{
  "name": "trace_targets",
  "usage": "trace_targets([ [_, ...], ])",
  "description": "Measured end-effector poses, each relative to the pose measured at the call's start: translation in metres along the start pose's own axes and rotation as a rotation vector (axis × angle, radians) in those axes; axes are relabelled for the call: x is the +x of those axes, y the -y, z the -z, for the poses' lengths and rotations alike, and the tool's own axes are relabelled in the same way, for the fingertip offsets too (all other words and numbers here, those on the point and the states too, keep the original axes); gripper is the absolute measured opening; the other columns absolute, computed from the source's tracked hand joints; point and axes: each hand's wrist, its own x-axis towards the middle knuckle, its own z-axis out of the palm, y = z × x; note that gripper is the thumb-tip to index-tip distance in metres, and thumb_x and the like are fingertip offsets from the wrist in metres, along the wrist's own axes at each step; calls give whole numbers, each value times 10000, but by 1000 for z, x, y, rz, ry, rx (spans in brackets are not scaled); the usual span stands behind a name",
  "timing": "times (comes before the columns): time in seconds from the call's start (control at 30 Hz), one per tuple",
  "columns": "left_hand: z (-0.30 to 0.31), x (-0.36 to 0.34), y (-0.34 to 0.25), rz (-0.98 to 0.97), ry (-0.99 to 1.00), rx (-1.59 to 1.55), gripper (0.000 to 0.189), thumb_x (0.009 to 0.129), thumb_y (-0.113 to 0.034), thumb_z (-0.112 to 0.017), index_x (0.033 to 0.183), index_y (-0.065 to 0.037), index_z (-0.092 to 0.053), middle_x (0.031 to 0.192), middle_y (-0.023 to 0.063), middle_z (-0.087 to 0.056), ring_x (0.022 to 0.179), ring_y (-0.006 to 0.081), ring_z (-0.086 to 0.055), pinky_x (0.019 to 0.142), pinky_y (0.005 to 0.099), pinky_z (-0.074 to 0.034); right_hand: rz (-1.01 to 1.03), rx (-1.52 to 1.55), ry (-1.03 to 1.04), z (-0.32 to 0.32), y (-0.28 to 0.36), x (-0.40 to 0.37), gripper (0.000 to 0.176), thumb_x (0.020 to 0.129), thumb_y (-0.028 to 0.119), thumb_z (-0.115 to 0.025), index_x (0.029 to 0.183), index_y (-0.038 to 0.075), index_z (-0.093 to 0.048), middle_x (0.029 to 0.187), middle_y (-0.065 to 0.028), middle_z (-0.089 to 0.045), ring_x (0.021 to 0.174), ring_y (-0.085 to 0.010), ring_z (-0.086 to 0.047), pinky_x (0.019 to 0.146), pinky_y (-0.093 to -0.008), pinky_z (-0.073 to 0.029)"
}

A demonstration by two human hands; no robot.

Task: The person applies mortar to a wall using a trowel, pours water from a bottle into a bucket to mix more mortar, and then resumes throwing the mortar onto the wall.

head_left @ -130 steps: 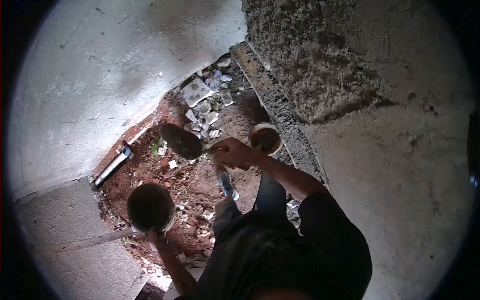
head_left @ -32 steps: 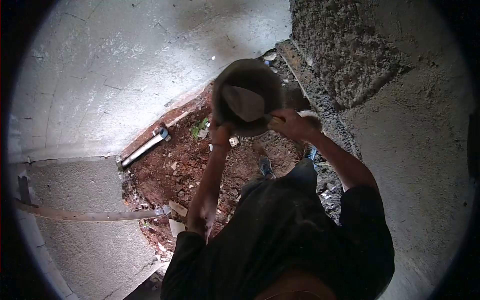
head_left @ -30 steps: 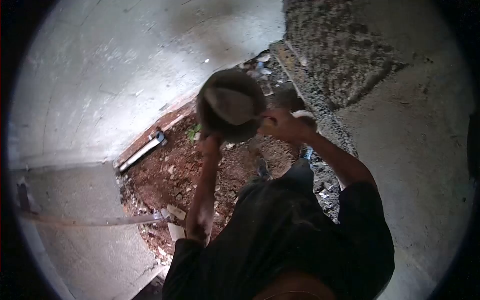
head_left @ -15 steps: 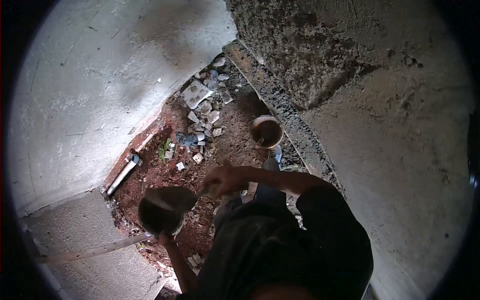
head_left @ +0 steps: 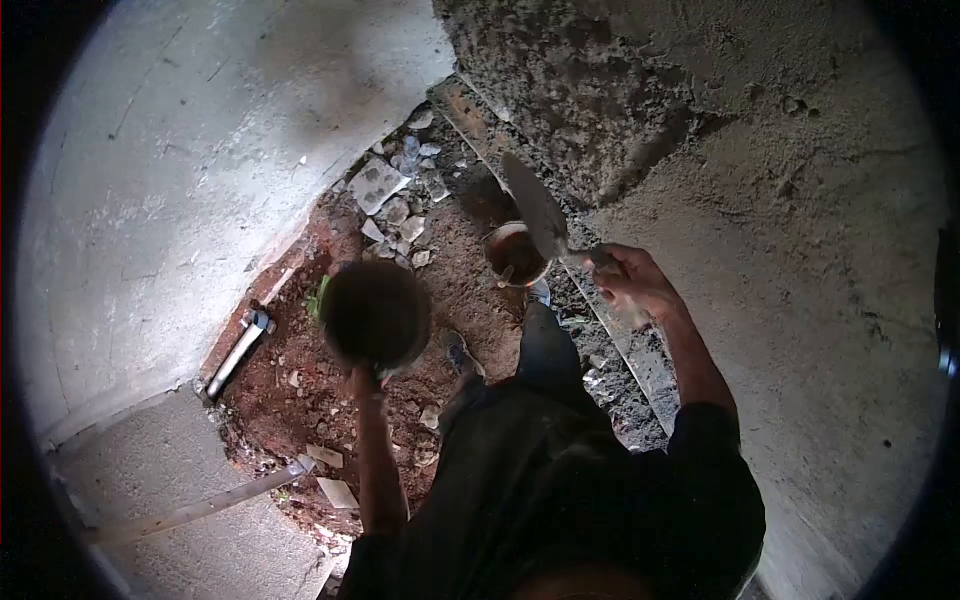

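A dark round bucket [head_left: 375,312] is held up over the dirt floor, its inside too dark to make out. My left hand [head_left: 368,380] grips it at the near side. Out to the right, my right hand [head_left: 635,280] is closed around the handle of a trowel [head_left: 537,208]. The trowel's broad pointed blade tilts up and left, in front of the rough wall's foot. Behind and below that blade stands a second bucket [head_left: 517,262] on the ground, with something reddish-brown inside; the blade covers part of its rim.
A rough mortar patch [head_left: 570,90] covers part of the right wall [head_left: 800,260], with a board [head_left: 470,115] along its foot. Broken rubble [head_left: 378,187] lies in the corner. A pale pipe [head_left: 237,357] and a long strip [head_left: 195,512] are at left, near the white wall [head_left: 200,200].
My right hand has swung right with the trowel, from beside the held bucket to near the right wall. My left hand has moved the bucket up and slightly right.
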Motion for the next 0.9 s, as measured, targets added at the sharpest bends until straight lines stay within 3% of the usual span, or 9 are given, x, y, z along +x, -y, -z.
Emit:
trace_targets([
  [0.1,-43,26,3,-128,250,169,577,619,-92,-624,1178,-84,-484,1034,74,-566,846,216,-551,683,307,-468,32,-448,10,-46,19,6,354,819,122,-578,1143,19,-482,746,-40,-549,625,-136,-551,527,-279,-451],
  [0.17,-75,22,-11,-246,380,220,567,655,6,-540,1214,-63,-468,1033,58,-565,835,186,-547,692,278,-455,347,-1306,2,-73,24,14,354,829,128,-548,1155,19,-465,819,-75,-572,695,-183,-583,580,-357,-472],
  [0.3,-133,-42,-66,-475,489,320,499,636,-1,-519,1132,-43,-549,884,48,-631,721,182,-567,660,300,-468,350,-1842,-164,-145,30,35,335,801,172,-526,1074,-16,-474,857,-160,-569,804,-271,-590,665,-375,-501],
  [0.47,-144,-76,-100,-933,518,706,514,644,-59,-546,1154,-119,-554,827,154,-643,711,204,-614,665,323,-472,663,-2224,-571,-189,31,60,202,705,135,-553,833,-19,-583,726,-115,-583,643,-232,-612,539,-329,-521],
  [0.57,-142,-87,-114,-914,694,580,510,649,-84,-570,1155,-146,-556,823,164,-638,733,240,-629,678,342,-475,473,-1919,7,-193,31,66,197,690,134,-586,831,10,-644,911,-120,-583,822,-220,-599,687,-364,-513],
  [0.67,-130,-69,-115,-976,727,621,505,654,-55,-574,1150,-148,-558,811,149,-641,717,209,-627,666,325,-479,386,-1859,250,-177,17,83,194,676,179,-620,811,40,-635,889,-78,-595,822,-195,-596,760,-352,-488],
  [0.73,-120,-55,-118,-939,748,666,504,652,-26,-564,1146,-126,-558,827,130,-647,730,179,-620,665,311,-478,591,-1478,298,-183,1,77,150,710,165,-613,759,27,-579,754,-75,-553,683,-177,-569,628,-332,-478],
  [0.83,-98,-47,-121,-739,770,574,494,640,27,-543,1123,-75,-564,863,90,-651,762,142,-603,671,287,-480,18,-724,233,-210,-12,65,198,808,187,-605,825,1,-539,668,-40,-527,568,-118,-528,499,-273,-459],
  [0.9,-82,-47,-129,-595,766,435,485,631,49,-531,1105,-48,-569,882,70,-648,779,135,-594,680,277,-481,34,-605,237,-222,-32,74,260,795,218,-629,942,10,-574,730,-64,-570,585,-114,-543,513,-270,-467],
])
